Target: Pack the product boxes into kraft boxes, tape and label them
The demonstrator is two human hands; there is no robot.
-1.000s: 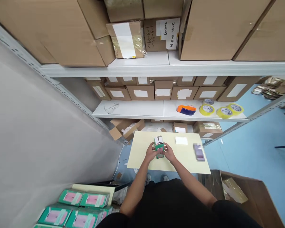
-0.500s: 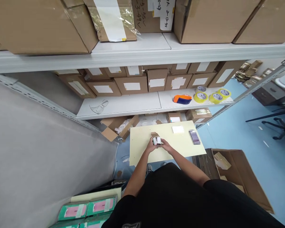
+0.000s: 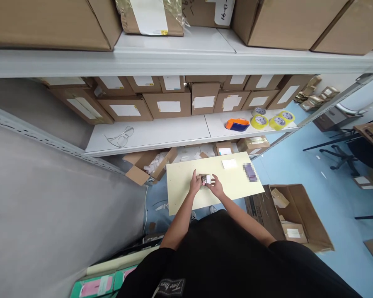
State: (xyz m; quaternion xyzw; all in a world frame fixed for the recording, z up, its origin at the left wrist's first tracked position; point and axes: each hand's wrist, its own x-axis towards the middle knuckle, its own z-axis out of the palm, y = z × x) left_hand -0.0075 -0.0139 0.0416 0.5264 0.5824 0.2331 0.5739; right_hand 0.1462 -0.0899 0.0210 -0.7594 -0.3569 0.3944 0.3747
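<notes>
A small cardboard box (image 3: pixel 202 188), with a white and dark item (image 3: pixel 208 179) showing at its top, is held low over the pale yellow board (image 3: pixel 180 194). My left hand (image 3: pixel 194 184) grips the box's left side, index finger pointing up along it. On the opposite side, my right hand (image 3: pixel 216 187) has its fingers curved around the item and the box edge. What exactly the item is cannot be made out. A white paper slip (image 3: pixel 229 164) and a blurred purple object (image 3: pixel 250 172) lie on the board to the right.
Behind the board stands a shelf (image 3: pixel 161 134) with labelled cartons (image 3: pixel 169 103), eyeglasses (image 3: pixel 122 137), an orange and blue tape dispenser (image 3: pixel 237 124) and yellow tape rolls (image 3: pixel 260 121). An open carton (image 3: pixel 139 174) sits left, a large open carton (image 3: pixel 312 215) right. A grey wall (image 3: pixel 49 198) borders the left.
The box has turned in my hands; its raised brown flap no longer shows. My left index finger has straightened upward, and my right fingers have moved up beside the item. The head view has shifted slightly.
</notes>
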